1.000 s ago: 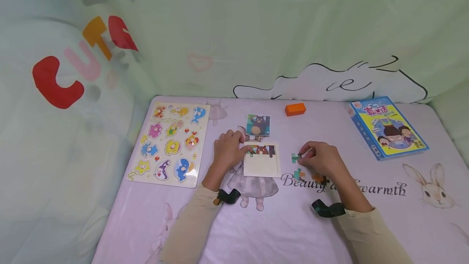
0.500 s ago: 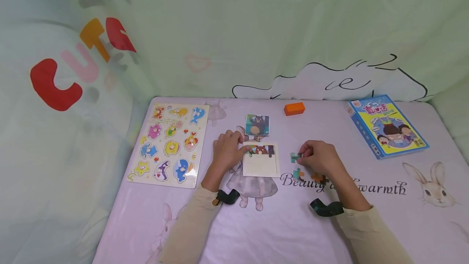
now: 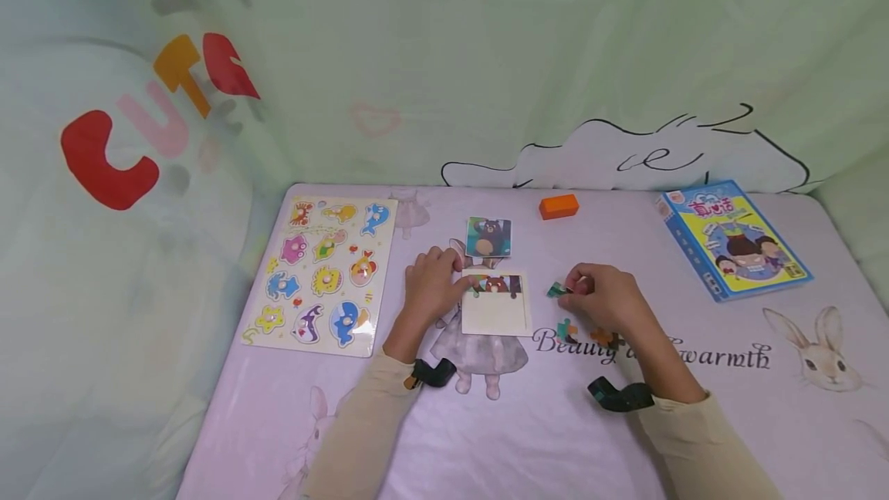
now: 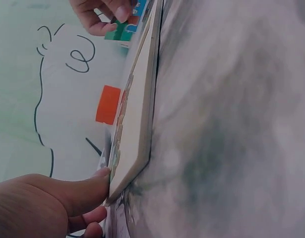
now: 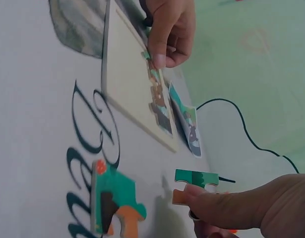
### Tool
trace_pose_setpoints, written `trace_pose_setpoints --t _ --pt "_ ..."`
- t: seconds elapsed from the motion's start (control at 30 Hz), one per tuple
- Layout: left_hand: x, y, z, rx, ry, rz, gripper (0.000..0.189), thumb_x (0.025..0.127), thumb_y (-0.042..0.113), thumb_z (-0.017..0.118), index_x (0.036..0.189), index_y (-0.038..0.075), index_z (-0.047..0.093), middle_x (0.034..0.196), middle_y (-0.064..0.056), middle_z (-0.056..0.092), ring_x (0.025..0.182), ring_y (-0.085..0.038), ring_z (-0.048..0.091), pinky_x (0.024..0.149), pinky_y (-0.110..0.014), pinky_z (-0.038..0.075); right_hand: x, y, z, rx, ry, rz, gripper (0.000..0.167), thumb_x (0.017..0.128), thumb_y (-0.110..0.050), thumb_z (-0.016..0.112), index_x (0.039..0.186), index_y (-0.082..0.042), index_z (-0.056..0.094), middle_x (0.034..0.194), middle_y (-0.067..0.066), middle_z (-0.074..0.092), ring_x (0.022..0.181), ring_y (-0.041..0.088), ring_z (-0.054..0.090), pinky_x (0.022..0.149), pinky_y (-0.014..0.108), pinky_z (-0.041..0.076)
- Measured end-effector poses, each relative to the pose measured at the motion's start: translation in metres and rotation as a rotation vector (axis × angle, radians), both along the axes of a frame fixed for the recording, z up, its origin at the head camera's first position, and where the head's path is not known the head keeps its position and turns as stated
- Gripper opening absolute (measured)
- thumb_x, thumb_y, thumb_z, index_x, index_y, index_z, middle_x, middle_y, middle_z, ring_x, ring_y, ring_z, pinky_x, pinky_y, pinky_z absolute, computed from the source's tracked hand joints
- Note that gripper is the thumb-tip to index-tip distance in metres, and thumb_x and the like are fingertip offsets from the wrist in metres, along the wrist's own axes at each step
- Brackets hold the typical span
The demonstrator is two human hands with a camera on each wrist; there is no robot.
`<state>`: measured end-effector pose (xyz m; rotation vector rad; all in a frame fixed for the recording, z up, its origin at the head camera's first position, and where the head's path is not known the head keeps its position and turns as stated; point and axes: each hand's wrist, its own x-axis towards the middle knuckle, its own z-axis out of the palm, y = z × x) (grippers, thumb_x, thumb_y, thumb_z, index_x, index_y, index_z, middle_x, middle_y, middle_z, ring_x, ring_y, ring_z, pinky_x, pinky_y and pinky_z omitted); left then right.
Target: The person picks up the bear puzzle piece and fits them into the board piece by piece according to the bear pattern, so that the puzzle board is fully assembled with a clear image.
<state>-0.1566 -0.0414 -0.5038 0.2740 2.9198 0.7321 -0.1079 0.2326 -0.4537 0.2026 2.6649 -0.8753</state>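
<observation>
My left hand (image 3: 434, 280) grips the top left corner of a pale wooden puzzle board (image 3: 495, 316), thumb on its face and fingers curled at the edge. Along the board's upper strip lie fitted pieces (image 3: 496, 284) with a brown bear's head. Right of the board, my right hand (image 3: 603, 295) pinches a green and orange jigsaw piece (image 5: 198, 177), tilted and raised off the table. Below that hand lie a teal and orange piece (image 5: 117, 198) and an orange and dark piece (image 3: 603, 338), the latter partly hidden by the wrist in the head view.
A bear picture card (image 3: 489, 237) lies behind the board. An orange block (image 3: 559, 207) sits farther back. At the left is a sea-animal peg puzzle (image 3: 319, 276); at the right, a blue and yellow box (image 3: 739, 241). A green curtain (image 3: 444, 60) hangs behind the table.
The piece in my right hand has gone from flat facing up to tilted, and the fingers have lifted slightly. My left hand and the board stay put.
</observation>
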Motion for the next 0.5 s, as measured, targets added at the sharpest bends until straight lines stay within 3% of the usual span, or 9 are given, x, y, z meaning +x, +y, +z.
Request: trace_pose_setpoints --t 0.3,0.5 --pt "0.001 0.001 0.002 -0.008 0.001 -0.004 0.029 0.092 0.043 0.073 0.100 0.019 0.060 0.101 -0.003 0.058 0.097 -0.023 0.052 0.079 -0.040 0.038 -0.004 -0.021 0.001 -0.097 0.031 0.034 0.022 0.091 -0.020 0.077 0.110 -0.013 0.069 0.103 0.014 0.065 0.094 0.031 0.057 0.065 0.029 0.052" --pt "0.001 0.000 0.002 0.008 0.005 -0.002 0.029 0.091 0.044 0.073 0.098 0.019 0.060 0.097 -0.002 0.056 0.095 -0.023 0.051 0.078 -0.039 0.037 -0.005 -0.035 -0.005 -0.127 0.073 0.088 0.018 0.092 -0.018 0.075 0.108 -0.012 0.073 0.099 0.011 0.069 0.092 0.028 0.059 0.071 0.029 0.051"
